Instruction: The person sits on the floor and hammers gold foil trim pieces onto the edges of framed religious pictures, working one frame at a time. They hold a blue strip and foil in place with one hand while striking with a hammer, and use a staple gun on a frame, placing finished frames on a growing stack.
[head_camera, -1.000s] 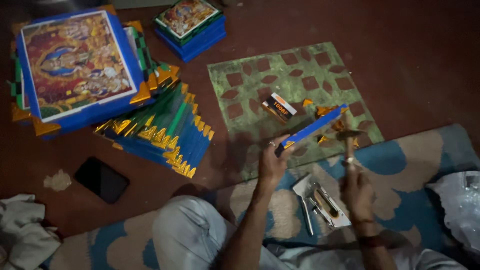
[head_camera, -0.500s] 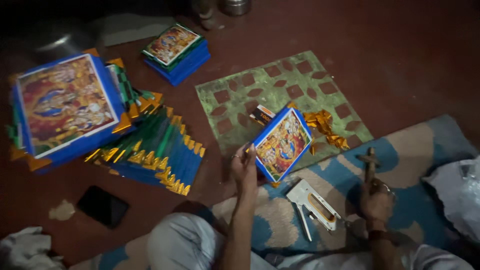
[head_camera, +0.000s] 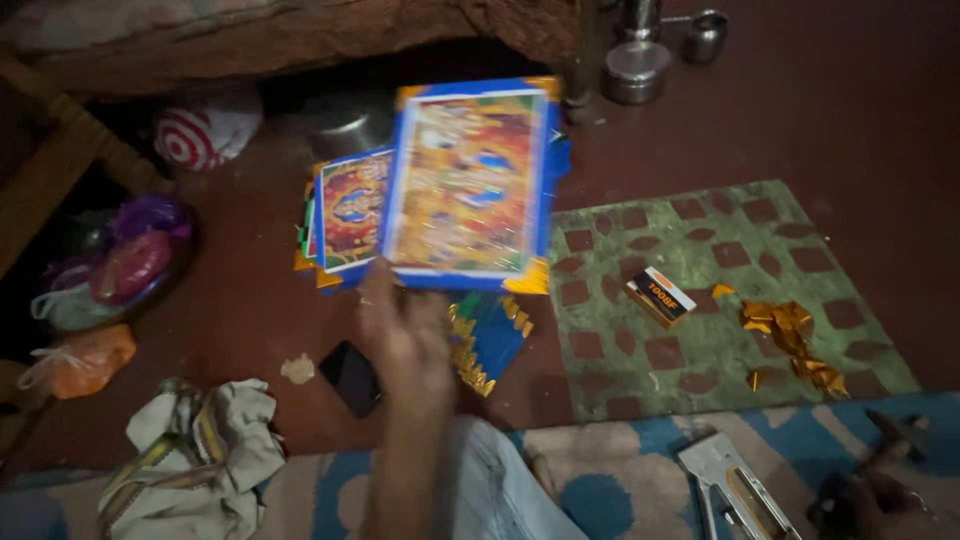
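Blue-bordered picture board with the gold and orange print sits pinched by its near edge in my left hand, held over the far stack of similar prints, while my right hand, near right, grips a dark tool.

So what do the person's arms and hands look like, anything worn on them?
Both are bare as far as shown. The left hand and its forearm show no sleeve, glove or ring, though motion blur hides detail. The right hand sits in a dark corner, too dim to tell.
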